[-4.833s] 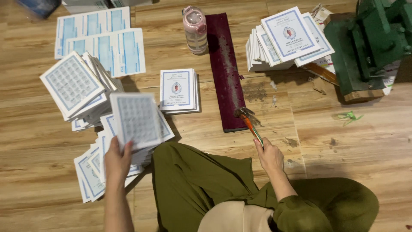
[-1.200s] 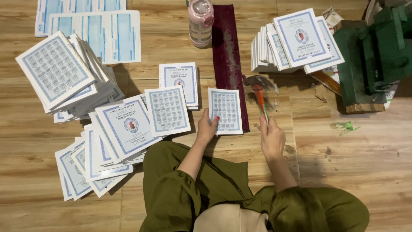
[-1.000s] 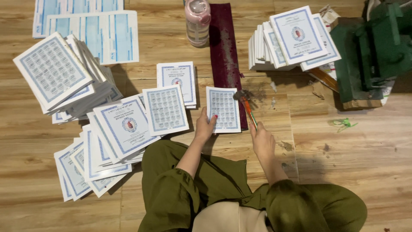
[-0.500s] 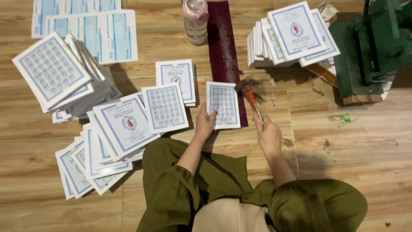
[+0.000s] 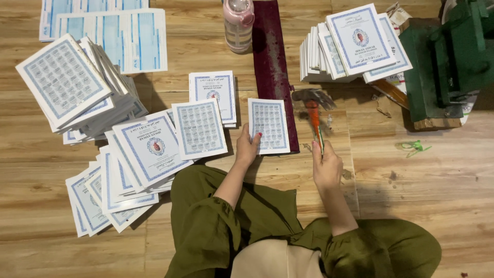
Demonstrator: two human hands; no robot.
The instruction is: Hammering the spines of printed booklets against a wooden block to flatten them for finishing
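- hammer [image 5: 313, 105] head is a motion-blurred smear
- green machine [image 5: 453, 56] chopped off by the right edge
- sheets [image 5: 110, 36] up top cut off too

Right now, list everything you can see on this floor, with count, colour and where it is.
booklet: one, white with blue border, under the left hand, against the strip
hammer: one, orange handle, in the right hand
maroon strip: one, lying top centre
booklet stacks: several, white and blue, left, centre and top right
printed sheets: a few, pale blue, top left
bottle: one, pink, top centre
green machine: one, top right
green scrap: one, right
wooden floor: brown, underneath everything
left hand: pressing the booklet
right hand: gripping the hammer
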